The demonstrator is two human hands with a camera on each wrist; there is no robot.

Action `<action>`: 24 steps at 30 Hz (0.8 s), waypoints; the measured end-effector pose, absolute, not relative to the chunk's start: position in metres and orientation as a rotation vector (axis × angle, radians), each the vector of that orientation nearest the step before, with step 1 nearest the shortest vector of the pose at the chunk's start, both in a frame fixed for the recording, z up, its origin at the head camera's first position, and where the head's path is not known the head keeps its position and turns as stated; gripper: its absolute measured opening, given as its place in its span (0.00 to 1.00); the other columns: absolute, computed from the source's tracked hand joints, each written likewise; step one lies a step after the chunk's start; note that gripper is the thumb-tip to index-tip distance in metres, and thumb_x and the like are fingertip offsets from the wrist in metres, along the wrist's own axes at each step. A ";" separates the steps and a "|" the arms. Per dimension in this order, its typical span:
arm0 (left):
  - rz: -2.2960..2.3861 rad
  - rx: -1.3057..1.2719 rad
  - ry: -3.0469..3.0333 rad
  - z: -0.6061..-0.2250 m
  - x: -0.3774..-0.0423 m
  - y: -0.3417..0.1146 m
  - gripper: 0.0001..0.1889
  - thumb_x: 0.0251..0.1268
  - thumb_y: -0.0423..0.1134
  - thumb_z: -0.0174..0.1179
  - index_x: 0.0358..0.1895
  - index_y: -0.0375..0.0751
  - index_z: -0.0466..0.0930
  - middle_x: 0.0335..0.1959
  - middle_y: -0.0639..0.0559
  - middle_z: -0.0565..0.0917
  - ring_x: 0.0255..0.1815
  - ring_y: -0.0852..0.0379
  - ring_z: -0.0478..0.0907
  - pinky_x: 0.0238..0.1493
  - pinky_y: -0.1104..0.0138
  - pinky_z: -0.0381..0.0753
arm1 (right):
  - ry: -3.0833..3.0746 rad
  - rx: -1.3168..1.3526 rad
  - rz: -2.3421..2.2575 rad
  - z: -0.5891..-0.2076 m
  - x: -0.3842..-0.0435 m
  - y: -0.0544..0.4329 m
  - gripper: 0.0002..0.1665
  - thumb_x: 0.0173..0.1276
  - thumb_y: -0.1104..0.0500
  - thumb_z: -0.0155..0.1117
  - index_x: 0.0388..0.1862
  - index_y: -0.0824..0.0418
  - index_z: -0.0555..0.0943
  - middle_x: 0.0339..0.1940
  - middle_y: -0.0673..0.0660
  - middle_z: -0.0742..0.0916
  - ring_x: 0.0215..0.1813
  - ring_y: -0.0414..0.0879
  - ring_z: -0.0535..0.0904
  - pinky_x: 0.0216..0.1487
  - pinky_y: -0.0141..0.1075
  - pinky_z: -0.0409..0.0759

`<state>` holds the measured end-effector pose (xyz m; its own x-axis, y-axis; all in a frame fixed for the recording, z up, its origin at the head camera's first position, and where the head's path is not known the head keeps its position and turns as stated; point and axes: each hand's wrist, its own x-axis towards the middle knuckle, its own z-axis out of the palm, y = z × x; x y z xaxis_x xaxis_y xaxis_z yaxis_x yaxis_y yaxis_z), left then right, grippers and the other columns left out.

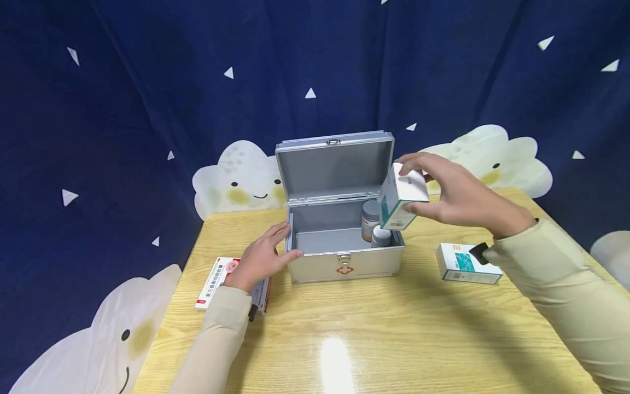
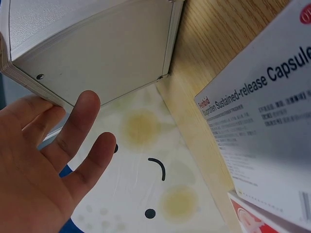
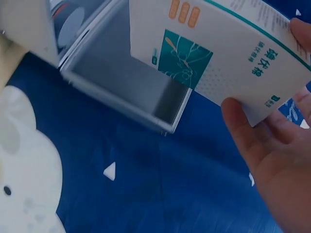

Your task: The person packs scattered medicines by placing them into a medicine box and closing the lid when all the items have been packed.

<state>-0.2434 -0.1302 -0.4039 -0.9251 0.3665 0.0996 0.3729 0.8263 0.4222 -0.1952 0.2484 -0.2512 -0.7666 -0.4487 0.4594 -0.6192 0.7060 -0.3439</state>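
Note:
My right hand (image 1: 455, 191) grips a white and teal medicine box (image 1: 400, 189) by its upper end, tilted above the right end of an aluminium first-aid case (image 1: 315, 269). The right wrist view shows an orange and teal print on the box's face (image 3: 184, 63). The case's lid (image 1: 339, 167) is raised. Inside, at the right end, stand two bottles, one grey-capped (image 1: 370, 216) and one white-topped (image 1: 381, 236). My left hand (image 1: 259, 258) rests its fingertips on the case's left rim, fingers spread and loosely straight.
Right of the case lies a similar white and teal box (image 1: 465, 260), close to my right sleeve. Medicine boxes (image 1: 214, 284) lie on the left of the wooden table (image 1: 384, 334), partly under my left wrist; one reads Ibuprofen capsules (image 2: 257, 97). A dark blue curtain (image 1: 246, 33) hangs behind.

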 end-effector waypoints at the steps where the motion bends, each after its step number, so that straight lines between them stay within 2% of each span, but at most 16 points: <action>1: -0.699 -0.605 -2.987 -0.404 -0.244 -0.130 0.43 0.63 0.67 0.58 0.76 0.48 0.62 0.80 0.57 0.60 0.72 0.44 0.70 0.68 0.44 0.70 | -2.565 0.871 0.682 -0.251 -0.197 0.245 0.29 0.51 0.63 0.77 0.52 0.59 0.77 0.65 0.59 0.80 0.59 0.53 0.77 0.56 0.52 0.77; 8: -0.676 -0.610 -2.990 -0.404 -0.243 -0.131 0.43 0.63 0.67 0.57 0.76 0.48 0.62 0.80 0.56 0.60 0.75 0.44 0.67 0.67 0.43 0.71 | -2.595 1.101 0.514 -0.257 -0.215 0.215 0.26 0.57 0.59 0.72 0.57 0.54 0.80 0.63 0.60 0.80 0.63 0.57 0.75 0.61 0.55 0.73; 14: -0.686 -0.600 -3.002 -0.407 -0.241 -0.132 0.43 0.62 0.67 0.58 0.77 0.50 0.61 0.80 0.57 0.59 0.75 0.44 0.66 0.68 0.42 0.69 | -2.693 1.152 0.453 -0.262 -0.228 0.190 0.25 0.59 0.56 0.71 0.57 0.52 0.82 0.64 0.62 0.79 0.56 0.54 0.78 0.54 0.50 0.77; 19: -0.696 -0.607 -2.983 -0.406 -0.241 -0.131 0.43 0.62 0.67 0.58 0.76 0.49 0.62 0.80 0.56 0.60 0.77 0.45 0.64 0.69 0.42 0.69 | -2.746 1.171 0.411 -0.264 -0.235 0.177 0.26 0.59 0.55 0.72 0.59 0.52 0.82 0.64 0.61 0.79 0.54 0.53 0.79 0.56 0.51 0.78; 24: -0.699 -0.600 -2.983 -0.404 -0.240 -0.130 0.43 0.62 0.66 0.58 0.76 0.49 0.62 0.80 0.56 0.60 0.77 0.45 0.64 0.69 0.42 0.69 | -2.801 1.187 0.357 -0.267 -0.241 0.167 0.26 0.60 0.53 0.72 0.59 0.52 0.82 0.63 0.58 0.79 0.46 0.47 0.81 0.53 0.47 0.80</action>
